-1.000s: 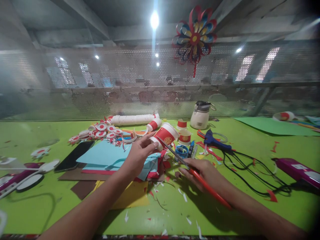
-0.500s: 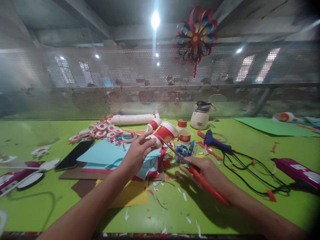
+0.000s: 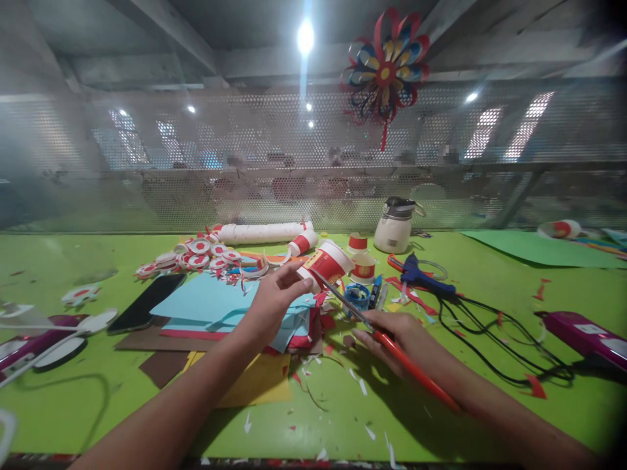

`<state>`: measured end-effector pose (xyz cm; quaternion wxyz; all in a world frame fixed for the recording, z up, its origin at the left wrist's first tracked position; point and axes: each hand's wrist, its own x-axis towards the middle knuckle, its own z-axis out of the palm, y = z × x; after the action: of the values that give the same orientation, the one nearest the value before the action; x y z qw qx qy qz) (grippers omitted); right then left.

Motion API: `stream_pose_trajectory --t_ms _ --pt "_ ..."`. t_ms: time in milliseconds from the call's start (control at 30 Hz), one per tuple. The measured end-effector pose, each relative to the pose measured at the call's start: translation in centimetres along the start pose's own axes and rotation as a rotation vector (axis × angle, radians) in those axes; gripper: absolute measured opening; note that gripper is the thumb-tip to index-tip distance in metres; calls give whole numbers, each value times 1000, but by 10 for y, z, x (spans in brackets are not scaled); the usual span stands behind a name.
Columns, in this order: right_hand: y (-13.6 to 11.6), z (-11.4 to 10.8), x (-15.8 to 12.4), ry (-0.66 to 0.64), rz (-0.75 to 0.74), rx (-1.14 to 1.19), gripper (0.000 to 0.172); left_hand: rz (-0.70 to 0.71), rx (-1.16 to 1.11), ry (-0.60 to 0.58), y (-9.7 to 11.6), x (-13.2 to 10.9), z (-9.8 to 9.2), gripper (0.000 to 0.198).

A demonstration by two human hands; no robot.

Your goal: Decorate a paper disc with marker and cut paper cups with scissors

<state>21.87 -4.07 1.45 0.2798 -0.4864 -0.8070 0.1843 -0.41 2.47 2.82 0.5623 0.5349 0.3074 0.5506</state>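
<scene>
My left hand [image 3: 280, 294] is closed on a red and white paper cup [image 3: 329, 262], which tilts with its rim up and to the right. In my right hand [image 3: 399, 336] is a pair of scissors [image 3: 409, 365] with red handles. The scissor blades reach up and left to the cup's side, close to my left fingers. Whether they cut into the paper I cannot tell. Under my left hand lies a stack of light blue paper [image 3: 196, 303]. Two cut cup pieces [image 3: 362, 267] stand just behind the held cup.
A glue gun [image 3: 425, 277] with black cord lies at right, near a purple device [image 3: 582, 336]. Behind are a white bottle [image 3: 393, 228] and a long stack of cups [image 3: 264, 233]. Cut cup bottoms [image 3: 198, 254] and a phone [image 3: 147, 301] lie left. Paper scraps litter the green table [image 3: 343, 418].
The held cup has turned slightly in my left hand and shifted a little right. My left fingers and the scissors have moved slightly with it.
</scene>
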Motion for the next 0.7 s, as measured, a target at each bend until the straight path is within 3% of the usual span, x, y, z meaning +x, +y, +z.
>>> stream_pose_trajectory --t_ms 200,433,700 --pt "-2 1 -1 11 36 -35 33 1 -11 18 -1 -1 0 47" --pt "2 3 0 0 32 -101 32 -117 -159 46 3 2 -2 40" --pt "4 3 2 -40 39 -142 33 -92 -137 88 1 4 -4 49"
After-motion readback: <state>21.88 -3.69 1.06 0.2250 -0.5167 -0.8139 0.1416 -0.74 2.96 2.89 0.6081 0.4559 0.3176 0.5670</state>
